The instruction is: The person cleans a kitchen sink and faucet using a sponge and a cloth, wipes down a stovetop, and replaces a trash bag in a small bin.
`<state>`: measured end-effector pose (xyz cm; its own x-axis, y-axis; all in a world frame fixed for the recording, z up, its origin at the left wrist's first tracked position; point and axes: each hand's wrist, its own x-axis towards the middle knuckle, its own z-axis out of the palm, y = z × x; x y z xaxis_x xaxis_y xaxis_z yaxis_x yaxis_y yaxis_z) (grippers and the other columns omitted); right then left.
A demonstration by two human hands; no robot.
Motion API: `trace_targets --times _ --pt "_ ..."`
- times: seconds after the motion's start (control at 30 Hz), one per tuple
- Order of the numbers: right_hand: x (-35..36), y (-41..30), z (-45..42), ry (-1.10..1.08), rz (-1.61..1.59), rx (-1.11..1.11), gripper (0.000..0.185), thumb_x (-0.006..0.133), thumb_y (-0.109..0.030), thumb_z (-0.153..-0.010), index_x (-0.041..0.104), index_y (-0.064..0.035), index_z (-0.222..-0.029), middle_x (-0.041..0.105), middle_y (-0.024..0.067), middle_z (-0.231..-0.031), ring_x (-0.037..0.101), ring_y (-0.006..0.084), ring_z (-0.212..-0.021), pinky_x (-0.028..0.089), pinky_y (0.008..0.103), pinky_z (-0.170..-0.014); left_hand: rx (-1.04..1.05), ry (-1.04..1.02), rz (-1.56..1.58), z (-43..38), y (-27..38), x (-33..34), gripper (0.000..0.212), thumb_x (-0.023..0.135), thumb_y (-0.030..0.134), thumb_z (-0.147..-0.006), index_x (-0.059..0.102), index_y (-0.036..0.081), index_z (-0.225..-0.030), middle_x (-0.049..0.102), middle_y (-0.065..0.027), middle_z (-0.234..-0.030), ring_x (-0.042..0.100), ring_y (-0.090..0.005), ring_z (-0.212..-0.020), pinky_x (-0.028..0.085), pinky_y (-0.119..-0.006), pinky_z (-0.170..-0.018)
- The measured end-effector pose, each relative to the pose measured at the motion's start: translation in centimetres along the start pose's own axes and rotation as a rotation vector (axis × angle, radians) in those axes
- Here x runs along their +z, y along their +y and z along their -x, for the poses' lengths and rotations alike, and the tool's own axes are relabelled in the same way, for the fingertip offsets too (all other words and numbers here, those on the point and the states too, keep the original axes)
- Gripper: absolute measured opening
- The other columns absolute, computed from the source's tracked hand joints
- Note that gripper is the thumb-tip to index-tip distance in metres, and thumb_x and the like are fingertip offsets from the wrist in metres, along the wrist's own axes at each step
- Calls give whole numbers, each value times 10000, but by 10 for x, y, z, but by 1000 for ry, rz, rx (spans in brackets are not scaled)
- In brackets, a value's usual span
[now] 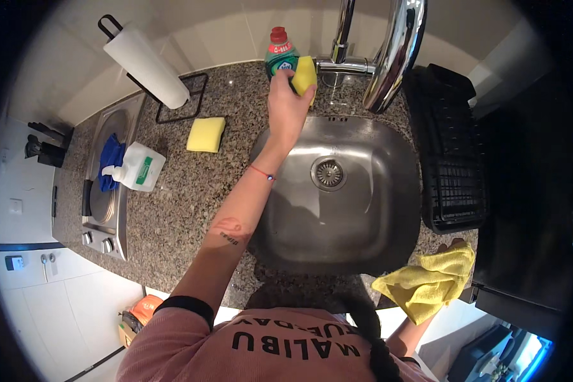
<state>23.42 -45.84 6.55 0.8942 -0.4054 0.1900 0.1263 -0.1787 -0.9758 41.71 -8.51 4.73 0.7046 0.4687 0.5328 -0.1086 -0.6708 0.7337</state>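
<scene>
My left hand [288, 102] reaches past the back left of the sink and grips a yellow sponge [305, 76]. A dish soap bottle [279, 49] with green liquid and a red cap stands right behind that hand, partly covered by the fingers and sponge. Whether the hand touches the bottle, I cannot tell. My right hand [446, 246] holds a crumpled yellow cloth [422, 281] over the counter's front right corner; the cloth hides most of the hand. Between my arms lies the stainless steel sink [344, 229] with a drain strainer [329, 174].
A chrome faucet [396, 52] rises behind the sink, and a black dish rack [453, 157] stands right of it. Leftward on the granite counter [181, 191] are another sponge [206, 134], a paper towel roll [145, 69], a white pump bottle [141, 167], and a blue cloth [111, 162] on the hob [119, 234].
</scene>
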Motion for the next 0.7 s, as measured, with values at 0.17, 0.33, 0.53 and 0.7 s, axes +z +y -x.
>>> trace_targets --times 0.17,0.33,0.53,0.7 --pt "1 -2 -8 -4 3 -12 419 616 -216 -866 512 -36 -1230 559 116 -1165 567 217 -1033 471 334 -889 86 48 -6 -9 -11 26 475 785 184 -688 498 -12 -1012 551 -186 -906 562 -330 -793 465 -393 -719" --pt "18 -2 -15 -65 20 -62 425 620 -228 -864 513 -36 -1229 558 120 -1168 564 225 -1042 469 346 -899 120 25 2 -10 -32 37 508 770 233 -713 462 3 -1045 522 -209 -1032 517 -388 -970 434 -411 -848" --pt "56 1 -5 -177 89 -201 432 624 -242 -862 514 -37 -1227 557 124 -1172 562 234 -1053 467 359 -910 37 -85 -95 -15 -37 30 630 698 386 -757 388 19 -1164 485 -247 -1114 525 -417 -999 484 -462 -799" --pt "74 4 -1 -244 140 -327 439 628 -254 -860 516 -38 -1225 556 127 -1175 559 242 -1062 465 371 -920 -54 -156 -54 -2 -3 -12 706 674 488 -758 376 28 -1203 423 -196 -1134 576 -376 -922 499 -454 -758"
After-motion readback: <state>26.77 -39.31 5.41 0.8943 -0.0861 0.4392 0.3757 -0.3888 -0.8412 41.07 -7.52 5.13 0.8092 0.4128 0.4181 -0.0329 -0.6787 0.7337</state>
